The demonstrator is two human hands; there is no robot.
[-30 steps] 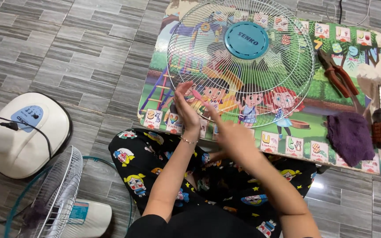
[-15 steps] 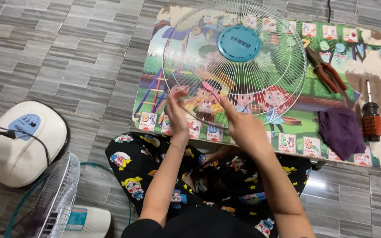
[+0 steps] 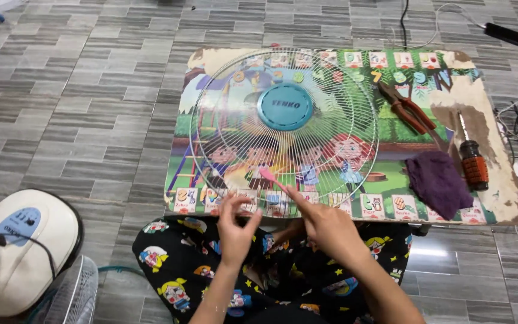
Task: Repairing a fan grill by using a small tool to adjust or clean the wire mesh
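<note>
You have the white fan grille (image 3: 283, 126) lying flat on the low picture-printed desk (image 3: 499, 198), its near rim toward your lap so both hands reach it; your left hand (image 3: 235, 231) hovers half open at that rim, empty; your right hand (image 3: 328, 228) pinches a thin pink stick (image 3: 269, 176) against the wires.

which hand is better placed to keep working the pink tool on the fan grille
Right, probably. The right hand already holds the pink tool, whose tip lies on the fan grille near its lower rim. The left hand hangs open at the table edge, holding nothing, better suited to steadying.
</note>
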